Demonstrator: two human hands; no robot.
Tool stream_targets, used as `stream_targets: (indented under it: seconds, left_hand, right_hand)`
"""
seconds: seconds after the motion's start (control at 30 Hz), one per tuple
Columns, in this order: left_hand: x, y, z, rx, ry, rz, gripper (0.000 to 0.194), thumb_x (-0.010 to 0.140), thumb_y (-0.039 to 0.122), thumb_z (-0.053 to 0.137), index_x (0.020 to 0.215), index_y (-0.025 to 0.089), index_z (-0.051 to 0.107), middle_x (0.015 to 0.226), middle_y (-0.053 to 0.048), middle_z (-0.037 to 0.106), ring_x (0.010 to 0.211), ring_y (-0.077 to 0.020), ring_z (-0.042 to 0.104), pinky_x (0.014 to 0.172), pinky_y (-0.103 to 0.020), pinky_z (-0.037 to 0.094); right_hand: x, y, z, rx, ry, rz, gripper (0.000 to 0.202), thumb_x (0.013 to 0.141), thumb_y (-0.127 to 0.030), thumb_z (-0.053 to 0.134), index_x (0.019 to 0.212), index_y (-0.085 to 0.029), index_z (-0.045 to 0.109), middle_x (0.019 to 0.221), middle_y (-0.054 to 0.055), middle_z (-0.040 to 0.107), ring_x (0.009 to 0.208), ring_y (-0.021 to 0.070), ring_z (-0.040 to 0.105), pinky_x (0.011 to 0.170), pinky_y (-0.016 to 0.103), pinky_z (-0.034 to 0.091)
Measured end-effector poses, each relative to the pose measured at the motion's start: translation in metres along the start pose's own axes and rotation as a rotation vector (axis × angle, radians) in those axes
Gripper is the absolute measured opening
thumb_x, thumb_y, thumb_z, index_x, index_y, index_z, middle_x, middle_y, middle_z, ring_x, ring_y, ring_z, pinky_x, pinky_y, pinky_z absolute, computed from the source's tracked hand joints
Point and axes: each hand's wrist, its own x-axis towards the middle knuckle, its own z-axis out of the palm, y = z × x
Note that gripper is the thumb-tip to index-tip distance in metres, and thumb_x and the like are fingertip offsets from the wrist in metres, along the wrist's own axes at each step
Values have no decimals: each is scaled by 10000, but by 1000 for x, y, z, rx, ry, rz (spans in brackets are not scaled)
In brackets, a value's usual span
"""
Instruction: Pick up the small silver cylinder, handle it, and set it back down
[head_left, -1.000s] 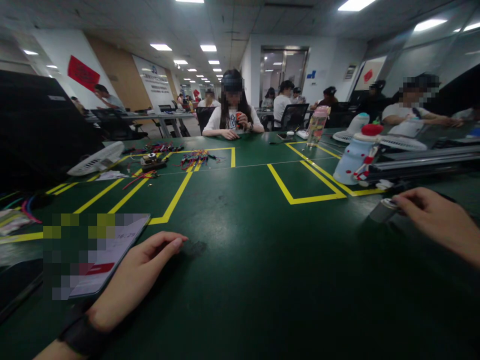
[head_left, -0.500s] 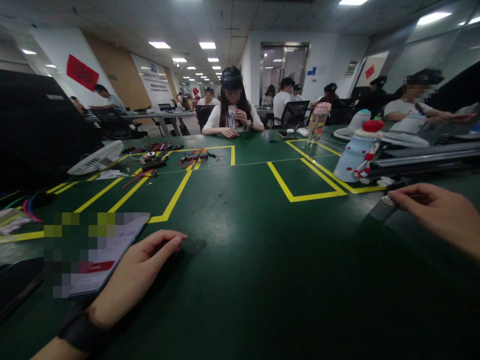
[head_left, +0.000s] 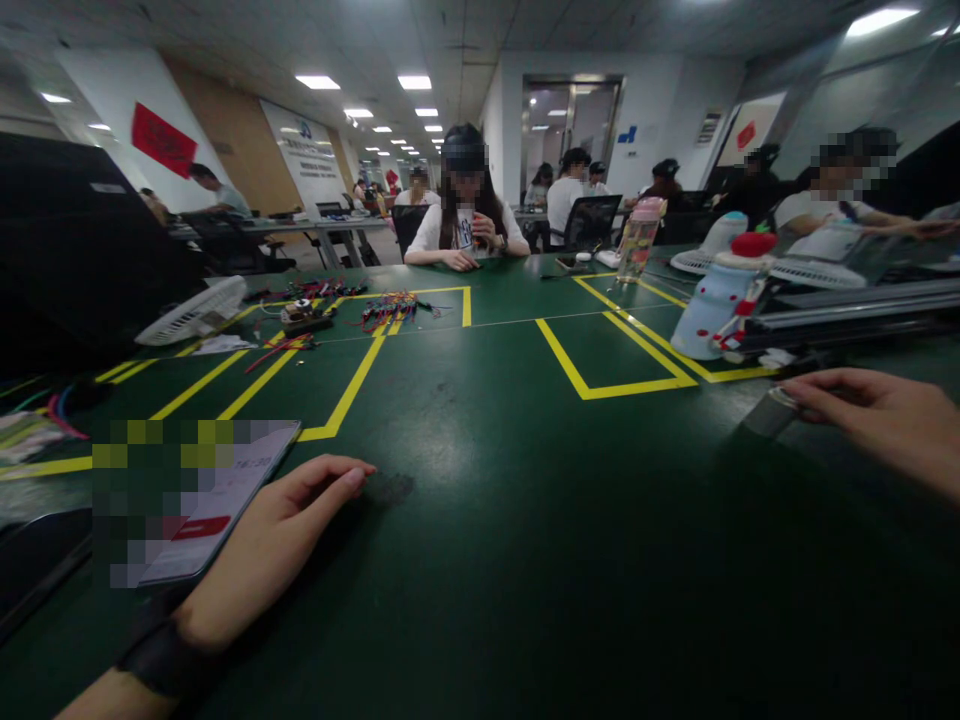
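Observation:
On the right, my right hand (head_left: 881, 420) pinches one end of a small grey cylinder (head_left: 770, 413) between thumb and fingertips. The cylinder lies tilted at the tabletop, its lower end in dim shadow. I cannot tell whether it touches the table. My left hand (head_left: 304, 520) rests on the green table (head_left: 480, 520) at the left, thumb against the curled fingers, and nothing shows between them. Its wrist has a black band (head_left: 169, 645). A phone (head_left: 217, 520) with a lit screen, partly pixelated, lies beside that hand.
Past my right hand stand a light-blue bottle with a red top (head_left: 705, 305), metal rails (head_left: 862, 318) and a clear pink-lidded bottle (head_left: 639, 240). Bundles of wires (head_left: 390, 312) and a white fan (head_left: 195, 312) lie at the left. A person (head_left: 465, 215) sits opposite. Yellow tape (head_left: 637, 390) marks the table.
The digits on the phone screen have gone from 16:29 to 16:30. The whole view has shifted very slightly. Both hands keep their pose, the right one still on the cylinder.

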Motion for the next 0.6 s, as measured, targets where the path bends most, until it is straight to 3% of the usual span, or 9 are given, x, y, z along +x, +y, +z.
stream_targets:
  seconds: [0.1,0.17,0.3,0.6]
  left_hand:
    - [0,0,0,-1,-6,6,337,844,533,543,1032,288,678,1061,4,723,1012,-254,644,854,-333,490]
    - [0,-1,0,-8,-9,2,334,843,536,544,1034,293,673,1072,8,718,1030,-254,634,863,-333,483]
    - [1,-5,-1,-20,-13,-9,333,845,538,542,1040,297,664,1062,10,714,1021,-251,633,870,-339,472]
    - [1,-4,0,-20,-16,-15,336,840,545,547,1031,294,661,1049,16,711,1033,-241,626,873,-325,468]
  right_hand:
    - [2,4,2,93,-124,41,366,747,-478,571,1030,-279,691,1032,31,671,828,220,625,758,378,455]
    - [0,6,3,134,-124,18,463,696,-525,627,1088,-281,655,1082,41,654,857,225,626,752,368,458]
    - [-3,8,8,107,-97,21,621,516,-500,783,1036,-213,604,990,86,657,778,218,620,665,321,452]
    - [4,20,11,26,-72,50,551,558,-486,745,990,-197,563,989,109,635,769,221,589,647,332,437]
